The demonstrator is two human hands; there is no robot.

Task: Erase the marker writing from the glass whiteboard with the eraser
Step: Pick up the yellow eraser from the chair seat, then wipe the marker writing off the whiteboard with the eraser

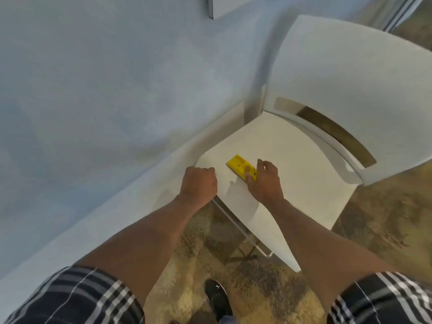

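A yellow eraser [240,166] lies on the seat of a white chair [304,174], near the seat's left corner. My right hand [264,181] is closed over the eraser's near end, with the thumb on its left side and the fingers on its right. My left hand [198,183] is curled into a fist at the seat's left edge, a little left of the eraser, with nothing visible in it. A corner of what may be the glass whiteboard [224,7] hangs on the wall at the top of the view. No writing shows on it.
A pale blue wall [93,90] fills the left side, with a white baseboard along the floor. The chair's curved back [350,73] rises at the right. A mottled brown carpet [385,218] lies below, and my black shoe [217,298] stands in front of the chair.
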